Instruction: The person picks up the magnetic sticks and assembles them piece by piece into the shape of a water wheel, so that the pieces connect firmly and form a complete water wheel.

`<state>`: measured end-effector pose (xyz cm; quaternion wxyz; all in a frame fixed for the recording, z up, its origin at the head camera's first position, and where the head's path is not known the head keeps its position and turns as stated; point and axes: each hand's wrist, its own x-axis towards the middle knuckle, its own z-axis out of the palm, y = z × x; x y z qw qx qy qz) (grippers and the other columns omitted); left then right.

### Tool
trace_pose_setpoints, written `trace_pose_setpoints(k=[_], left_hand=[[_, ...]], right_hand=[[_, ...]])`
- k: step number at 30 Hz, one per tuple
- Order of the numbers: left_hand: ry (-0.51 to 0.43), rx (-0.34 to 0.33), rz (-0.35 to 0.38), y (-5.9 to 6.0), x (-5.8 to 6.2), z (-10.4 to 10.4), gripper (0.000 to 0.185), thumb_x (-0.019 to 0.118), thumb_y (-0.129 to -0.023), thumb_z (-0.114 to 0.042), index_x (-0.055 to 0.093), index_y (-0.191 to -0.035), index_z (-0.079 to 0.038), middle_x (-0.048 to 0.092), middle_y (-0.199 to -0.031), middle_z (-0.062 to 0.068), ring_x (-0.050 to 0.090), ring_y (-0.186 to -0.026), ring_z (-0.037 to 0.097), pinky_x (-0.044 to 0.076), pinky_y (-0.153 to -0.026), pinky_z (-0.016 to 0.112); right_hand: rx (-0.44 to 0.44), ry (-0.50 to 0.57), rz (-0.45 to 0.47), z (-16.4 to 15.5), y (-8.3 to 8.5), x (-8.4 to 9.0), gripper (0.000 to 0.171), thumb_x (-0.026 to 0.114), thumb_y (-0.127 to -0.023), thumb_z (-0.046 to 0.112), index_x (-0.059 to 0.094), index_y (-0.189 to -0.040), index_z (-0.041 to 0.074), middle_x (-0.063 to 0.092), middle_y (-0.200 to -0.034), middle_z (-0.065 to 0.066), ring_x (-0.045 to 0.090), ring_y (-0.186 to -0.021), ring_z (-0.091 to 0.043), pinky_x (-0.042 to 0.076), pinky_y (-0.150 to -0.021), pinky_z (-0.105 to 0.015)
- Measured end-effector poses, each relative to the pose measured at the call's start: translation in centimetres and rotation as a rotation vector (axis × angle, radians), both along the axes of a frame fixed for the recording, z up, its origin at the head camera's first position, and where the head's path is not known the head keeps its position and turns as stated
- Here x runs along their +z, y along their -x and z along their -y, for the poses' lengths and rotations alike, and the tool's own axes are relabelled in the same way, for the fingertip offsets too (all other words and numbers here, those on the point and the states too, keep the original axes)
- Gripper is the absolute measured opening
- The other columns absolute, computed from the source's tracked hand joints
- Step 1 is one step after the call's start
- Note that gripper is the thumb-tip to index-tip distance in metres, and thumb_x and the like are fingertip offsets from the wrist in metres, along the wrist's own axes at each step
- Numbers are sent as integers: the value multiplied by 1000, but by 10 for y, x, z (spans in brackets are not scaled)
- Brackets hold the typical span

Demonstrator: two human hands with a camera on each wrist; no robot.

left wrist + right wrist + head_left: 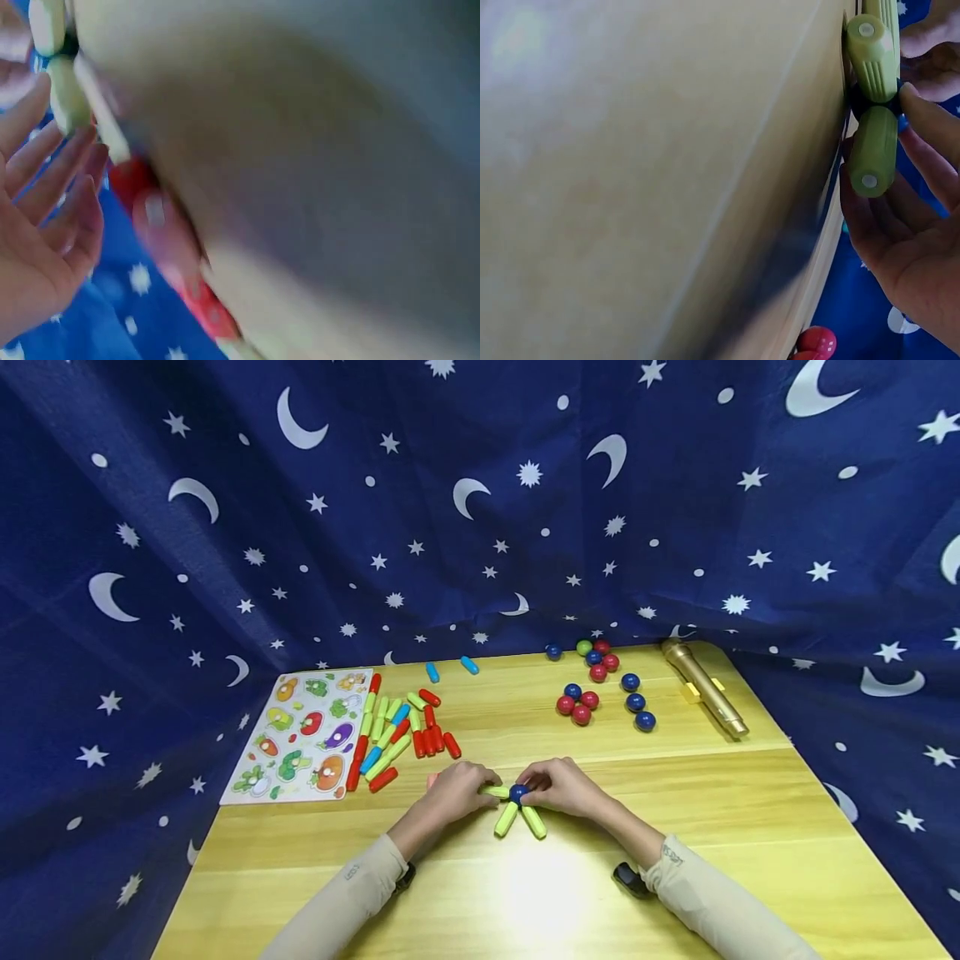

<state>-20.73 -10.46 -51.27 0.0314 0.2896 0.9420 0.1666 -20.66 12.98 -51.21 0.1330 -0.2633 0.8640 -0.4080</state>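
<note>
Near the middle of the table, a blue ball has three light green rods fanning out from it. Two of them, a front-left rod and a front-right rod, point toward the person. My left hand pinches the third, left-pointing rod near its outer end. On the other side, my right hand grips the blue ball between thumb and fingers. The right wrist view shows a green rod in front of those fingers, with the ball partly hidden behind the rods.
Left of the hands lie several red, green and blue rods beside a vegetable picture board. Two blue rods lie farther back. Several red and blue balls sit at back right, near a gold microphone. A starry curtain borders the table.
</note>
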Motion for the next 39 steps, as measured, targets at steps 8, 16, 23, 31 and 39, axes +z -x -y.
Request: trace_pose_setpoints(k=[8,16,23,31,39], left_hand=[[60,454,-56,35,27,64,10,72,-88,-24,70,-86,-14,71,-82,7,67,-64,27,49,-51,36],[196,615,5,46,13,99,23,80,-78,-23,65,-79,-5,69,-83,19,68,-73,38,52,-54,47],[161,599,-89,40,3,96,21,73,-83,-14,64,-93,2,68,-84,23,67,-71,42,52,-53,49],[152,571,-129,38,2,92,25,64,-91,-15,57,-100,7,63,-82,25,66,-70,43,55,-57,50],[58,395,-234,16,10,64,26,75,-85,-28,66,-100,-9,67,-90,10,67,-78,28,54,-60,41]], right_hand=[[2,5,-11,3,-1,1,22,76,-84,19,73,-103,8,75,-91,-3,66,-78,-8,51,-68,-18],[13,-18,-17,2,-4,4,21,74,-86,18,73,-105,9,75,-94,-2,65,-80,-6,50,-70,-19],[32,-17,-14,1,-5,3,20,73,-86,17,73,-105,10,75,-97,-1,68,-84,-11,51,-73,-19],[35,-14,-3,0,-2,4,20,72,-87,19,73,-106,12,75,-101,0,69,-93,-13,55,-86,-39],[44,-33,-5,1,-1,1,21,71,-88,21,73,-108,14,74,-105,2,68,-98,-16,53,-87,-32]])
